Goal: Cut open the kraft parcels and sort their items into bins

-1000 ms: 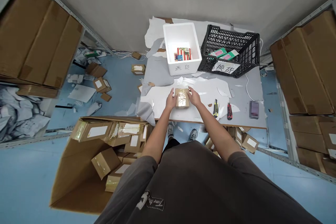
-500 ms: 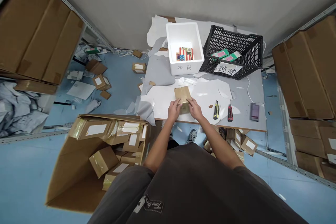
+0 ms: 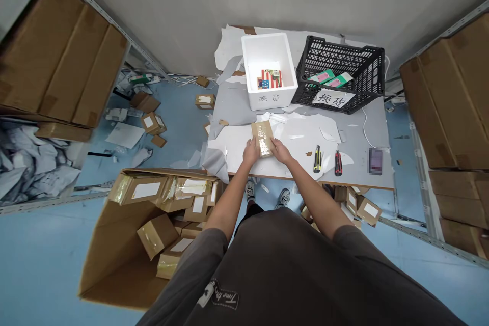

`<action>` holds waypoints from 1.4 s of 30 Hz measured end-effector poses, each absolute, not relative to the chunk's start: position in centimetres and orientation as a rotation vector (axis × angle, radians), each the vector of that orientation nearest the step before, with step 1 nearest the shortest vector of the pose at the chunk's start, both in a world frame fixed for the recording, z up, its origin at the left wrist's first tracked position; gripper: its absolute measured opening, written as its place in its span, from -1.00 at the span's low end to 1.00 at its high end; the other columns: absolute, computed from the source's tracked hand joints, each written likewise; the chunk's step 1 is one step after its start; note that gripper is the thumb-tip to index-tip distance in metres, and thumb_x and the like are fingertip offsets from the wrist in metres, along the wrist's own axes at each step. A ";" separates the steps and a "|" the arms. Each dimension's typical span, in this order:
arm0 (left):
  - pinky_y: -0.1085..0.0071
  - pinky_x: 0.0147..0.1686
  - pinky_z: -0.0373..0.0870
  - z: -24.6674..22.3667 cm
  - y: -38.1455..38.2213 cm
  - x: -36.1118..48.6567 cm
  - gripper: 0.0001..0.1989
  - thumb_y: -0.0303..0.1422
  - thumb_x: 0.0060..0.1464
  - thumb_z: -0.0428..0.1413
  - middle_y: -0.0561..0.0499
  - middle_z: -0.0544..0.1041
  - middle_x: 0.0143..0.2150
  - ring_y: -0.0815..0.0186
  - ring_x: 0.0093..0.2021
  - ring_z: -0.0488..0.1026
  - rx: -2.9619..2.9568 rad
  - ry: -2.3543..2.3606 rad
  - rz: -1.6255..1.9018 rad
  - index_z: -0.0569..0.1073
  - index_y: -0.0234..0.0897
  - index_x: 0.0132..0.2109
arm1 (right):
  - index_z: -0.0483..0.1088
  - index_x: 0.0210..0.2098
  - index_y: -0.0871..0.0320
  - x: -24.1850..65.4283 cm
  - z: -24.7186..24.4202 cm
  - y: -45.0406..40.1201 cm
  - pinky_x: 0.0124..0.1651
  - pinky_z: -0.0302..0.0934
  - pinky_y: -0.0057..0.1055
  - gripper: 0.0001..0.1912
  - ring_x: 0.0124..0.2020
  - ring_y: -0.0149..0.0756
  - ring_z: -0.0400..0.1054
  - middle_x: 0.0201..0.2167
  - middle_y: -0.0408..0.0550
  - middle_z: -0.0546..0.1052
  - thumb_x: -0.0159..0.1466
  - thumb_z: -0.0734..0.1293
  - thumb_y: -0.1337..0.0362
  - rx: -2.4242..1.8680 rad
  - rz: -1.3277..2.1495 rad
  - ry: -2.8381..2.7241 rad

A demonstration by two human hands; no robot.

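Observation:
A small brown cardboard box [image 3: 262, 135] with shiny clear tape on its upper face is held between my two hands above the near part of the table. My left hand [image 3: 251, 151] grips its left side, fingers closed against the edge. On the opposite side my right hand [image 3: 281, 151] is closed on the box's lower right edge. White paper scraps lie around and beneath it. To the right rest a yellow-and-black utility knife [image 3: 317, 159] and a red-and-black utility knife [image 3: 338, 163], both untouched.
Behind the box stand a white foam box [image 3: 272, 97] with striped packs inside and a black plastic crate [image 3: 340, 86] holding green-and-pink boxes. A large open carton [image 3: 110, 265] full of small parcels is at my left. Shelves with big cartons [image 3: 454, 107] flank both sides.
The small box has been turned and tipped, so its taped face now shows toward me. Both hands have shifted to its sides. The camera view has moved slightly.

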State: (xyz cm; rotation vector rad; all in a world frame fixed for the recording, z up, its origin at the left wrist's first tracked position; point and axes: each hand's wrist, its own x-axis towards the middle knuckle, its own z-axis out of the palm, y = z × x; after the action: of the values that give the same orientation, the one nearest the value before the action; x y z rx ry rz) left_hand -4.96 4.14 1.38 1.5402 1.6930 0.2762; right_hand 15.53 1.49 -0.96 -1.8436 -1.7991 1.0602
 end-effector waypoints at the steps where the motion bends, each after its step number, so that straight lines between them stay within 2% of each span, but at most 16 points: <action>1: -0.06 0.42 0.36 1.6 4.0 -5.4 -0.21 -0.15 0.30 0.23 -0.38 0.22 0.61 -0.20 0.51 0.33 1.573 1.713 0.272 0.26 -0.23 0.57 | 0.30 0.54 0.12 16.7 -0.9 0.5 0.52 0.21 0.04 -0.31 0.51 -0.03 0.25 0.48 0.15 0.41 0.43 0.26 0.28 -1.865 1.004 -1.792; 3: -0.09 0.45 0.32 2.3 4.9 -6.2 -0.23 -0.21 0.29 0.25 -0.35 0.10 0.65 -0.22 0.55 0.26 1.648 1.732 0.254 0.28 -0.22 0.56 | 0.35 0.49 0.12 20.1 -0.6 -1.7 0.54 0.18 0.08 -0.35 0.52 0.00 0.22 0.48 0.17 0.39 0.43 0.25 0.27 -1.946 0.873 -1.760; 6: -0.11 0.50 0.27 2.8 9.2 -6.9 -0.22 -0.22 0.23 0.34 -0.29 0.11 0.66 -0.22 0.57 0.21 1.789 1.701 0.231 0.34 -0.20 0.51 | 0.41 0.43 0.21 26.5 -0.5 -4.9 0.52 0.17 0.16 -0.37 0.47 0.09 0.26 0.40 0.26 0.45 0.39 0.26 0.30 -2.156 0.709 -1.640; 9: -0.12 0.55 0.16 2.1 14.5 -7.1 -0.11 -0.15 0.05 0.51 -0.32 0.30 0.57 -0.19 0.55 0.21 1.923 1.518 0.126 0.41 -0.33 0.43 | 0.42 0.40 0.24 32.2 -1.3 -7.4 0.47 0.22 0.16 -0.36 0.44 0.16 0.26 0.39 0.31 0.45 0.34 0.30 0.31 -2.365 0.683 -1.536; 11: -0.09 0.56 0.12 1.0 17.1 -7.2 -0.11 -0.09 0.08 0.50 -0.31 0.39 0.51 -0.07 0.53 0.27 1.972 1.376 0.045 0.41 -0.45 0.40 | 0.39 0.43 0.25 34.7 -2.5 -8.5 0.46 0.22 0.12 -0.34 0.44 0.18 0.23 0.44 0.33 0.38 0.34 0.31 0.31 -2.452 0.717 -1.521; 13: -0.05 0.53 0.18 -0.4 18.4 -7.6 -0.16 -0.05 0.13 0.45 -0.18 0.42 0.50 0.02 0.52 0.31 1.975 1.363 -0.004 0.41 -0.35 0.40 | 0.35 0.45 0.28 36.2 -4.0 -9.2 0.47 0.20 0.11 -0.33 0.44 0.19 0.22 0.46 0.35 0.36 0.37 0.29 0.29 -2.492 0.754 -1.519; 15: -0.04 0.55 0.17 -1.6 18.6 -8.2 -0.13 -0.08 0.10 0.47 -0.05 0.39 0.53 0.05 0.53 0.31 1.982 1.397 -0.022 0.36 -0.19 0.45 | 0.33 0.47 0.29 37.0 -5.7 -9.4 0.45 0.21 0.12 -0.34 0.41 0.20 0.24 0.41 0.35 0.41 0.41 0.26 0.27 -2.502 0.785 -1.497; 18: -0.02 0.55 0.19 -2.3 17.4 -9.1 -0.03 -0.13 0.09 0.46 -0.01 0.33 0.58 0.05 0.53 0.30 1.972 1.473 -0.062 0.25 -0.16 0.53 | 0.40 0.39 0.31 37.4 -8.2 -8.7 0.39 0.25 0.14 -0.41 0.35 0.23 0.27 0.28 0.36 0.53 0.44 0.27 0.21 -2.537 0.811 -1.443; 22: -0.09 0.50 0.31 -1.7 14.4 -9.6 0.10 -0.19 -0.02 0.52 -0.11 0.31 0.59 -0.02 0.49 0.35 1.893 1.554 -0.073 0.19 -0.17 0.56 | 0.53 0.14 0.34 37.5 -10.5 -6.5 0.33 0.29 0.07 -0.55 0.30 0.25 0.30 0.18 0.43 0.55 0.36 0.41 0.18 -2.657 0.770 -1.345; 24: -0.04 0.51 0.29 -1.2 12.6 -9.4 0.07 -0.24 0.03 0.51 -0.19 0.30 0.58 -0.02 0.48 0.35 1.853 1.589 -0.034 0.19 -0.26 0.57 | 0.52 0.07 0.33 37.4 -10.8 -5.4 0.30 0.30 0.04 -0.55 0.28 0.25 0.32 0.18 0.45 0.54 0.28 0.47 0.17 -2.704 0.746 -1.278; 26: 0.04 0.54 0.23 -0.7 11.1 -9.1 0.04 -0.26 0.08 0.49 -0.24 0.32 0.56 -0.01 0.51 0.32 1.827 1.625 0.000 0.20 -0.34 0.57 | 0.49 0.05 0.33 37.4 -10.2 -4.5 0.27 0.31 0.06 -0.50 0.26 0.26 0.34 0.17 0.46 0.54 0.24 0.50 0.12 -2.731 0.716 -1.238; 29: 0.15 0.51 0.27 -0.5 9.7 -8.5 0.04 -0.22 0.04 0.52 -0.22 0.36 0.53 -0.02 0.51 0.33 1.777 1.649 0.070 0.25 -0.25 0.56 | 0.43 0.05 0.30 36.8 -7.6 -3.4 0.21 0.32 0.07 -0.47 0.15 0.25 0.42 0.05 0.41 0.58 0.25 0.48 0.04 -2.719 0.636 -1.233; 32: 0.12 0.49 0.29 -0.7 9.0 -8.2 0.08 -0.22 0.00 0.52 -0.20 0.32 0.56 -0.05 0.52 0.31 1.705 1.652 0.152 0.23 -0.19 0.57 | 0.36 0.09 0.21 34.5 -3.6 -1.7 0.13 0.36 -0.05 -0.53 -0.01 0.12 0.51 -0.11 0.21 0.64 0.31 0.43 0.08 -2.597 0.606 -1.287; 38: 0.07 0.41 0.40 -1.0 7.5 -7.3 0.00 -0.24 0.01 0.52 -0.15 0.39 0.53 -0.10 0.45 0.41 1.553 1.696 0.292 0.29 -0.09 0.53 | 0.27 0.29 0.08 23.6 2.7 3.9 -0.11 0.45 -0.24 -0.53 -0.21 -0.08 0.60 -0.05 0.03 0.67 0.47 0.25 0.06 -2.095 0.851 -1.582; 40: 0.07 0.39 0.41 -1.0 7.1 -6.9 -0.01 -0.26 0.02 0.50 -0.16 0.36 0.55 -0.12 0.47 0.39 1.536 1.695 0.335 0.28 -0.09 0.53 | 0.24 0.38 0.08 19.4 3.5 5.6 -0.10 0.47 -0.22 -0.48 -0.20 -0.06 0.62 -0.02 0.04 0.68 0.49 0.24 0.08 -2.001 0.994 -1.761; 42: 0.07 0.38 0.41 -1.0 6.9 -6.6 -0.01 -0.27 0.03 0.49 -0.20 0.33 0.56 -0.14 0.47 0.39 1.514 1.688 0.364 0.27 -0.12 0.54 | 0.22 0.47 0.08 15.8 3.9 6.7 0.01 0.47 -0.16 -0.41 -0.05 0.03 0.62 0.05 0.10 0.69 0.50 0.26 0.13 -1.977 1.021 -1.973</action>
State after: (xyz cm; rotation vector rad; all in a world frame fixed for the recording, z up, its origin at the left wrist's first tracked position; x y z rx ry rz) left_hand -6.65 6.87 -0.97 1.5138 1.6882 0.3636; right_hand 15.84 6.70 3.85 -1.9767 -1.9727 1.0210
